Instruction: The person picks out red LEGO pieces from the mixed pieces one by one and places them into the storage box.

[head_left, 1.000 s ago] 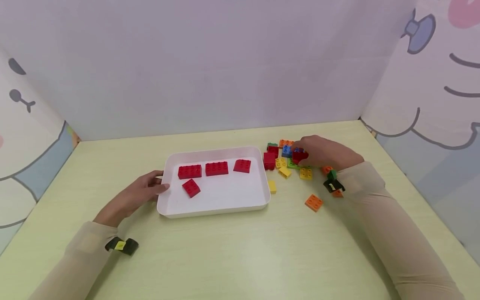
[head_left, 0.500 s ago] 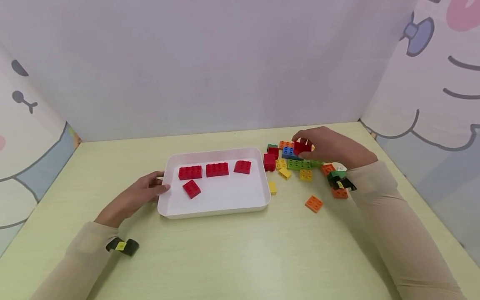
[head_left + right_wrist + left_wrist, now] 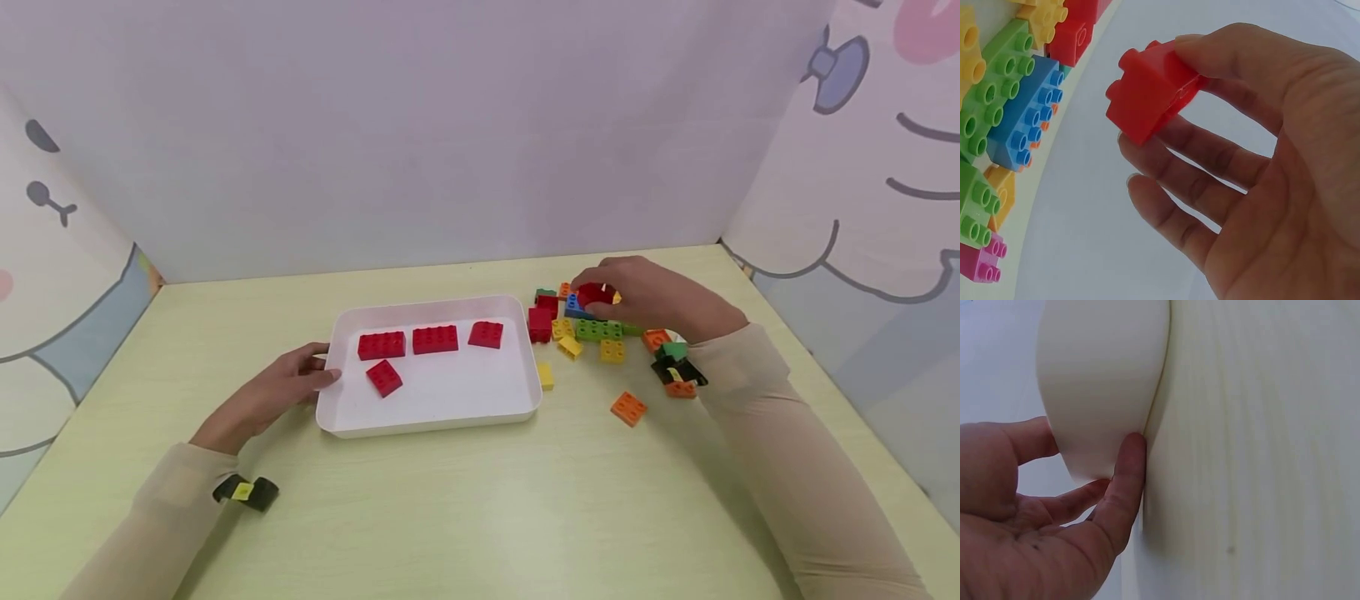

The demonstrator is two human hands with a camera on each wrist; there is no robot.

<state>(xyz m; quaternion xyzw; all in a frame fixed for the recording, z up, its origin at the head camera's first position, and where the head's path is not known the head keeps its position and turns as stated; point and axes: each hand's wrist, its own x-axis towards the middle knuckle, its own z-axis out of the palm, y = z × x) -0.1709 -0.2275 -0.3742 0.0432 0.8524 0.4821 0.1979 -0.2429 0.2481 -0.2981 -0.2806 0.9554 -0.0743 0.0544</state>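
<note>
My right hand (image 3: 648, 296) holds a red toy brick (image 3: 1150, 90) above the pile of bricks. In the right wrist view the thumb pinches it against the fingers, with its studs facing away from the palm and its hollow underside partly visible. My left hand (image 3: 273, 392) grips the left end of a white tray (image 3: 442, 427). The left wrist view shows the thumb at the rim and fingertips (image 3: 1130, 453) against the outer wall near the table. Inside the tray lie several red bricks, among them a long one (image 3: 435, 339) and a tilted smaller one (image 3: 384, 377).
Right of the tray, loose bricks lie close together: a green one (image 3: 598, 330), a blue one (image 3: 1027, 112), yellow ones and red ones (image 3: 539, 325). An orange brick (image 3: 628, 408) lies apart, nearer the front. A pale wall (image 3: 450, 150) stands behind the table.
My right hand has lifted the red brick off the pile, uncovering the green brick, and then shifted slightly left with it. The left hand and tray stay in place.
</note>
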